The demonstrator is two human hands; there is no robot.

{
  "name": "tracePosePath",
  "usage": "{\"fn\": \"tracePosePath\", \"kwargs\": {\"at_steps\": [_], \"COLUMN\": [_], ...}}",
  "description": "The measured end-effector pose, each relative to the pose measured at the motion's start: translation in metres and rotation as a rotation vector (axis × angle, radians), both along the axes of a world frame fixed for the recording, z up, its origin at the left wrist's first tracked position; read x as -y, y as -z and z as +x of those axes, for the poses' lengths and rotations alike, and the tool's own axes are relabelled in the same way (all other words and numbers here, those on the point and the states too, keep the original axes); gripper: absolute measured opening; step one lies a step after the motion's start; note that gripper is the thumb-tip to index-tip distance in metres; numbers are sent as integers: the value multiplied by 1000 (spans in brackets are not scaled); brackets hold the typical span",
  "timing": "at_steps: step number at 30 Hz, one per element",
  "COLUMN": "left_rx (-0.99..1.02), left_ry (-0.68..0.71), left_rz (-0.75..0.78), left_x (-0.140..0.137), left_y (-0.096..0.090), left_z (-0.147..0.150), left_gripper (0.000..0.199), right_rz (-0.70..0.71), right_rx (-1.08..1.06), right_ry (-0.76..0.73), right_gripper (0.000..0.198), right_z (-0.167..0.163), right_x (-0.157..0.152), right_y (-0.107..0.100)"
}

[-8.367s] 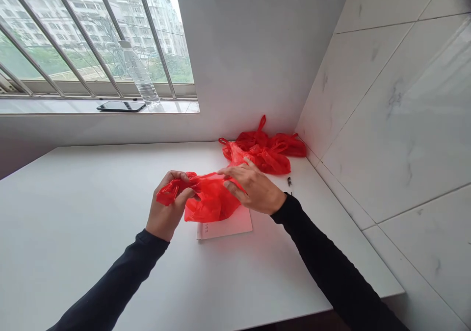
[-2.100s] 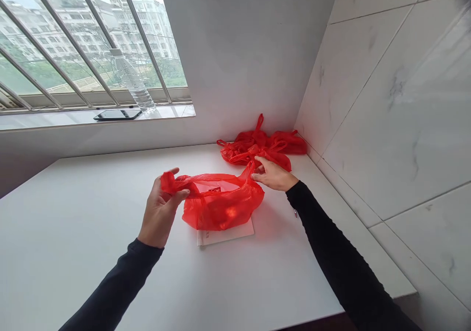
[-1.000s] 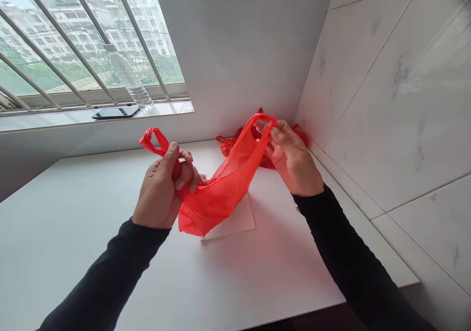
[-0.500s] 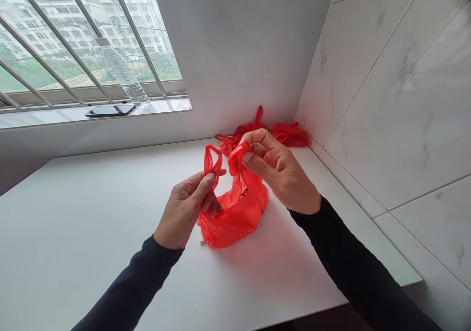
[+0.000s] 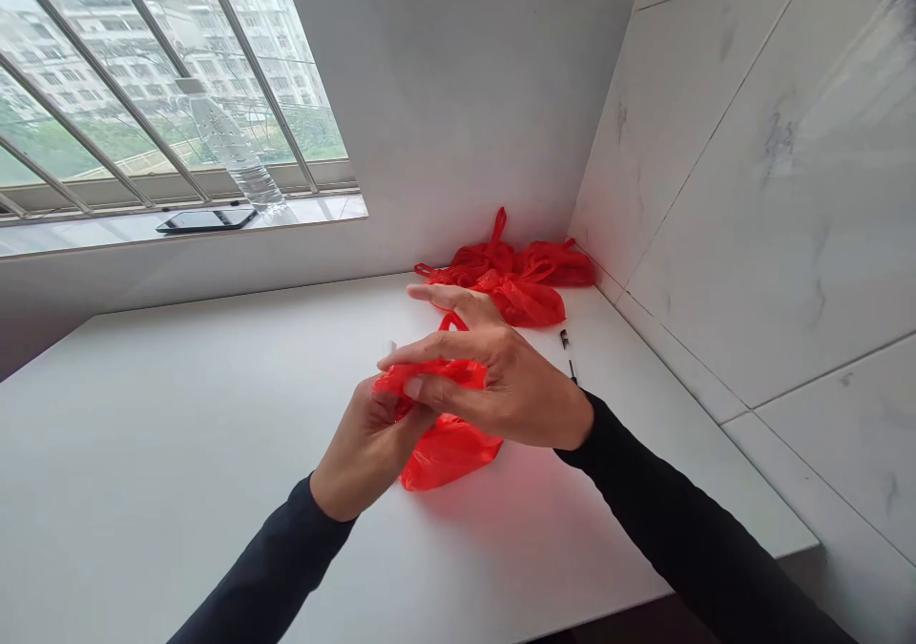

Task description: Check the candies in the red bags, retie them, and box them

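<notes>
A red plastic bag [image 5: 449, 455] rests on the white table in front of me, its upper part bunched between my two hands. My left hand [image 5: 372, 448] grips the gathered handles from the left, with its fingertips partly hidden behind the other hand. Crossing over from the right, my right hand [image 5: 493, 382] pinches a fold of the bag between thumb and forefinger, while its other fingers stretch out to the left. A small red loop pokes up behind the right hand's knuckles. What the bag contains cannot be made out.
Several red bags [image 5: 530, 299] lie heaped in the back corner against the wall. A thin black pen-like item [image 5: 568, 348] lies right of my hands. On the window sill are a water bottle [image 5: 239, 157] and a dark phone or tablet [image 5: 207, 220]. A marbled wall [image 5: 787, 243] bounds the right side.
My right hand has moved left and down, carrying its handle across onto my left hand. The two handles, held apart before, are now bunched together. The black item has come into sight.
</notes>
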State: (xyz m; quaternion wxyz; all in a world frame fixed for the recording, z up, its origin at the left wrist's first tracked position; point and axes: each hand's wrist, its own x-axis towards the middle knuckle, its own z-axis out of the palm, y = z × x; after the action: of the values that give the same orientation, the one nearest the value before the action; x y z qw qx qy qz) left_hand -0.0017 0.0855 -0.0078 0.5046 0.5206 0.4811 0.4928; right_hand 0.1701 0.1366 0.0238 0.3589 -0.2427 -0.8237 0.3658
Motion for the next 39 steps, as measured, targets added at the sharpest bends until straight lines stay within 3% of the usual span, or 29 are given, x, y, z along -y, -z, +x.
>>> {"fn": "tracePosePath", "kwargs": {"at_steps": [3, 8, 13, 18, 23, 25, 30, 36, 39], "left_rx": [-20, 139, 244, 382, 380, 346, 148, -285, -475], "left_ry": [48, 71, 9, -14, 5, 24, 20, -190, -261], "left_rz": [29, -44, -139, -240, -165, -168, -152, 224, 363], "left_x": [-3, -5, -6, -12, -14, -13, -12, -12, -10], "left_y": [3, 2, -1, -5, -2, 0, 2, 10, 16], "left_z": [-3, -5, -3, -9, -13, -14, -19, -20, -19], "left_gripper": [45, 37, 42, 39, 18, 15, 17, 21, 24], "right_rz": [-56, -89, -125, -183, -196, -169, -196, -322, -409], "right_rx": [-36, -102, -154, -221, -157, -134, -89, 74, 141], "right_ry": [17, 68, 116, 105, -62, -40, -17, 29, -97], "right_gripper": [29, 23, 49, 18, 13, 12, 36, 35, 35], "right_z": [2, -1, -3, -1, 1, 1, -3, -4, -2], "right_x": [-5, -9, -8, -8, -6, -7, -21, -38, -41], "right_y": [1, 5, 8, 5, -1, -1, 13, 32, 36]}}
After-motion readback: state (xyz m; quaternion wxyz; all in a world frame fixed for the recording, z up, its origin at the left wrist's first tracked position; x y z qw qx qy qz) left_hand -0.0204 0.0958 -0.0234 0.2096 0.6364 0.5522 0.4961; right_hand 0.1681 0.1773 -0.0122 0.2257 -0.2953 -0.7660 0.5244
